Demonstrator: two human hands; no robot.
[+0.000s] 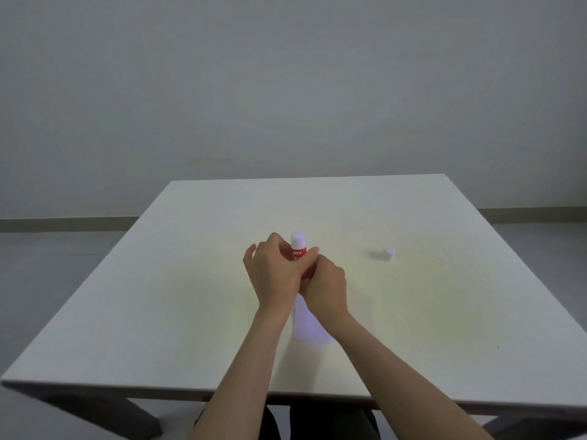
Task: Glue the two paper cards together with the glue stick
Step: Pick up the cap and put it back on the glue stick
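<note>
Both your hands meet over the middle of a pale table (190, 296). Your left hand (274, 274) wraps around the red body of an upright glue stick (298, 249), whose white top shows above your fingers. Your right hand (325, 282) closes around the stick's lower end, touching the left hand. A white paper card (306, 325) lies flat on the table just below your wrists, partly hidden by them. A small white cap (388, 254) sits well apart to the right.
</note>
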